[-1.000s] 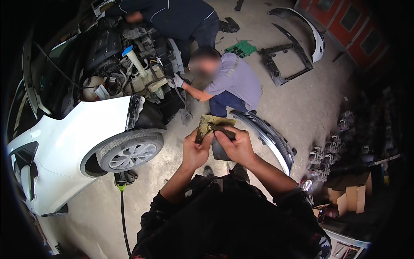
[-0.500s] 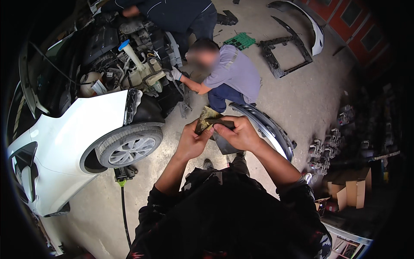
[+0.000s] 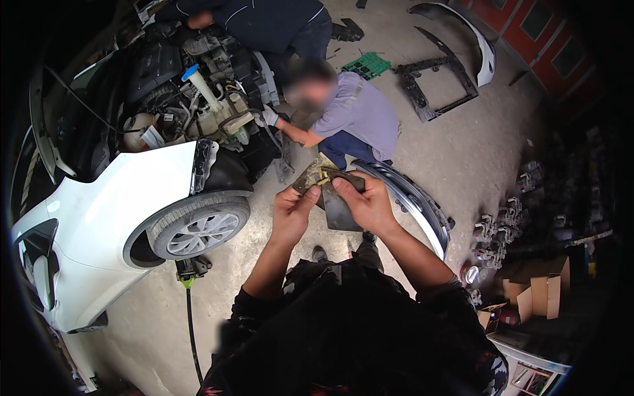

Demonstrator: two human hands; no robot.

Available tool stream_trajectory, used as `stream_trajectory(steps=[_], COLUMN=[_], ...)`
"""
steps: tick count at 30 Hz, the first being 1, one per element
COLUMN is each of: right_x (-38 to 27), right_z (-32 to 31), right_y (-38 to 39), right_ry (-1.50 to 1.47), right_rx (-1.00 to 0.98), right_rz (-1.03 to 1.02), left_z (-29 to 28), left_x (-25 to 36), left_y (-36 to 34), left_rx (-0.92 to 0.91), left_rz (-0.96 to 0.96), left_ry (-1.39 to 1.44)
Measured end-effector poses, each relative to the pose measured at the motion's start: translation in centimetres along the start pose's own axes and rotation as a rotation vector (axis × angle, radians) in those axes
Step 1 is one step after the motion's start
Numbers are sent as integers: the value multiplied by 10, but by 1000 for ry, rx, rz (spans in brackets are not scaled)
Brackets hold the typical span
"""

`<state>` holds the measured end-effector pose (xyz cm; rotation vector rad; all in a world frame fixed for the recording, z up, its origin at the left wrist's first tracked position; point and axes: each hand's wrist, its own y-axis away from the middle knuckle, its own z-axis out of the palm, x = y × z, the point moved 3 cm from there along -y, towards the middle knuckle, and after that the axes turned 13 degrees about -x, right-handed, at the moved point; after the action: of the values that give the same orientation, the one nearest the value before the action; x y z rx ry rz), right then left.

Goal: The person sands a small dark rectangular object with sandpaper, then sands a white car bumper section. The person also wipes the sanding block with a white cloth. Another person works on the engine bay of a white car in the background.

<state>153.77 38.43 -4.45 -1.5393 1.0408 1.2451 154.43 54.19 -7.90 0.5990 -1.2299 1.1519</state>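
In front of me I hold a dark, flat, folded piece [image 3: 339, 214] with fuzzy yellowish patches near its top; its exact kind I cannot make out. My left hand [image 3: 294, 210] is closed on its left part, thumb on top. The right part is gripped by my right hand [image 3: 370, 206], whose thumb lies on the dark surface. Between the two thumbs the piece looks bent or torn, with yellow material showing. Its dark lower flap hangs below my fingers.
To the left stands a white car [image 3: 125, 191] with its front stripped, a jack [image 3: 191, 266] near its wheel. A co-worker in a grey shirt [image 3: 360, 115] crouches ahead; another person [image 3: 271, 26] leans over the engine. A bumper part [image 3: 409, 198], black frame [image 3: 436, 86] and cardboard boxes [image 3: 543, 294] lie right.
My hands have tilted the piece and shifted their grip, so more of its yellowish area shows between the thumbs. The crouching co-worker has hardly moved.
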Motion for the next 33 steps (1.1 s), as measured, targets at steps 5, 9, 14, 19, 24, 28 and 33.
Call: stream_trajectory(steps=[5,9,14,19,24,28,33], right_x=[6,8,6,1,0,12,14], right_z=[13,13,3,-5,-7,1,16], right_y=[5,9,9,6,5,7,13], right_ry=[-45,92,226,171,50,-95,-129], right_rx=[26,-1,-134,-296,-148,84,66], right_rz=[-63,-106,-133,-26,-6,53,-17], left_z=[15,20,15,10,13,20,29], left_x=[2,5,10,8,7,2,-5], left_y=[7,12,14,12,10,14,23], left_rx=[99,124,-19,-205,-114,87,201], left_rz=[95,49,-12,-200,-104,23,61], left_ry=[-162,-337,-503,-354,-122,-126,-185])
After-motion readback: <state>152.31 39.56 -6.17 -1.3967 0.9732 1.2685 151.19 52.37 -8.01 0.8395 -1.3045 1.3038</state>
